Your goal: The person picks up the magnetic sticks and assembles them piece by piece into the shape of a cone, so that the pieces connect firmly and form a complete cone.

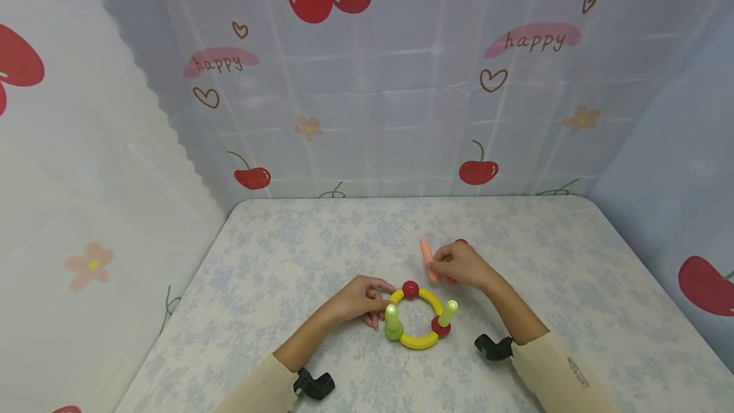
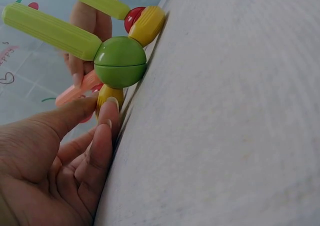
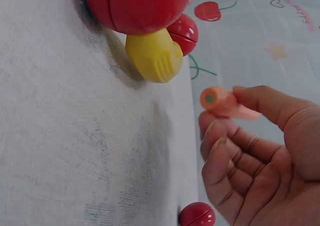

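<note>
My left hand [image 1: 358, 298] pinches a curved yellow piece [image 2: 104, 93] between thumb and fingers, at the left side of a ring [image 1: 418, 341] lying on the table. Curved yellow pieces, two red balls [image 1: 410, 289] and a green ball [image 1: 394, 331] make up this ring. Two light green rods [image 1: 449, 313] stand up from it, one on the green ball and one on the right red ball. Beyond the ring, my right hand [image 1: 461, 264] pinches an orange rod [image 1: 425, 250] with thumb and fingertips, apart from the ring. In the right wrist view a round hole shows in the rod's end [image 3: 209, 98].
A loose red ball [image 3: 197, 214] lies on the table, mostly hidden behind my right hand in the head view. The table [image 1: 275, 247] has a pale blue patterned cover. Cherry-printed curtains [image 1: 367, 81] stand at its back and sides. Each wrist carries a black camera [image 1: 493, 347].
</note>
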Demonstrator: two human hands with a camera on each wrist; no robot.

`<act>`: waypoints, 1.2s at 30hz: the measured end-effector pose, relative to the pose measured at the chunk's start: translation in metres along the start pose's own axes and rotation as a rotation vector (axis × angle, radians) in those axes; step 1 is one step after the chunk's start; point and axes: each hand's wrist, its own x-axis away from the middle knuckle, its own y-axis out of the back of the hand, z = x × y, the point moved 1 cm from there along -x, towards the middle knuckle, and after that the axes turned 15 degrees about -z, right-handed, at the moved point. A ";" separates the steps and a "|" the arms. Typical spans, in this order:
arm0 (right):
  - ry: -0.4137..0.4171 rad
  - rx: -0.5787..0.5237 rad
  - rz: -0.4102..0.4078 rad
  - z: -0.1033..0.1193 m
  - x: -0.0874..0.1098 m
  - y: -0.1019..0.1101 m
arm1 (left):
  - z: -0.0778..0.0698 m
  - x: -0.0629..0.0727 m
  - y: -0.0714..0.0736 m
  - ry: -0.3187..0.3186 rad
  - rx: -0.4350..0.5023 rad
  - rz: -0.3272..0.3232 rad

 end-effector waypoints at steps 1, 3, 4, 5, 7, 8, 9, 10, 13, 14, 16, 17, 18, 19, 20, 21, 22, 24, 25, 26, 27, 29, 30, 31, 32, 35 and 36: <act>0.007 -0.007 -0.007 0.000 0.000 0.000 | 0.000 0.000 0.000 -0.001 0.001 0.000; 0.032 -0.021 -0.017 0.000 0.001 -0.001 | -0.001 0.000 0.000 -0.002 0.005 0.000; 0.047 -0.032 -0.019 0.000 0.002 -0.001 | -0.001 0.001 0.000 -0.003 0.006 0.000; 0.054 -0.039 -0.023 0.000 0.003 -0.002 | 0.000 0.001 0.000 -0.004 0.005 0.002; 0.082 -0.058 -0.024 0.000 0.004 -0.002 | 0.000 0.000 0.001 -0.007 0.004 0.004; 0.100 -0.065 -0.023 0.001 0.005 -0.002 | 0.000 0.000 0.001 -0.008 0.003 0.006; 0.117 -0.076 -0.020 0.001 0.006 -0.001 | 0.000 0.000 0.001 -0.009 0.002 0.007; 0.135 -0.082 -0.020 0.002 0.006 -0.002 | 0.000 0.000 0.001 -0.010 -0.001 0.008; 0.178 -0.105 -0.013 0.005 0.008 -0.002 | 0.000 0.000 0.001 -0.012 0.001 0.008; 0.189 -0.108 -0.012 0.005 0.009 -0.002 | -0.001 0.001 0.001 -0.013 0.003 0.006; 0.200 -0.113 -0.010 0.007 0.010 -0.002 | -0.001 0.001 0.000 -0.012 0.002 0.003; 0.208 -0.118 -0.005 0.007 0.010 -0.002 | -0.002 0.001 0.000 -0.011 0.004 0.002; 0.212 -0.120 -0.004 0.008 0.011 -0.002 | -0.002 0.001 0.000 -0.008 0.002 0.001; 0.220 -0.122 0.000 0.008 0.011 -0.002 | -0.001 0.001 0.000 -0.007 0.000 0.000; 0.228 -0.124 0.005 0.008 0.012 -0.003 | -0.001 0.001 -0.001 -0.007 0.000 -0.002; 0.239 -0.126 0.011 0.008 0.012 -0.003 | -0.001 0.001 -0.001 -0.006 0.000 -0.002; 0.253 -0.129 0.016 0.008 0.012 -0.004 | -0.001 0.001 -0.001 -0.004 0.002 -0.004; 0.277 -0.123 0.024 0.008 0.012 -0.006 | -0.001 0.001 -0.001 -0.001 0.001 -0.006; 0.290 -0.122 0.029 0.009 0.012 -0.006 | 0.000 0.001 -0.001 -0.001 0.002 -0.008; 0.300 -0.118 0.031 0.009 0.013 -0.007 | -0.001 0.001 -0.002 0.000 0.004 -0.010; 0.309 -0.112 0.030 0.009 0.013 -0.007 | -0.001 0.001 -0.002 0.000 0.004 -0.013; 0.319 -0.108 0.030 0.010 0.013 -0.008 | -0.001 0.002 -0.002 -0.001 0.007 -0.019; 0.323 -0.107 0.030 0.010 0.013 -0.008 | -0.002 0.002 -0.003 -0.002 0.008 -0.023; 0.333 -0.108 0.032 0.009 0.013 -0.008 | -0.002 0.002 -0.003 -0.003 0.009 -0.026; 0.341 -0.107 0.033 0.009 0.013 -0.009 | -0.003 0.003 -0.003 -0.003 0.011 -0.030; 0.363 -0.102 0.040 0.008 0.012 -0.010 | -0.003 0.003 -0.004 0.003 0.011 -0.040; 0.371 -0.098 0.041 0.008 0.012 -0.010 | -0.004 0.003 -0.004 0.005 0.011 -0.043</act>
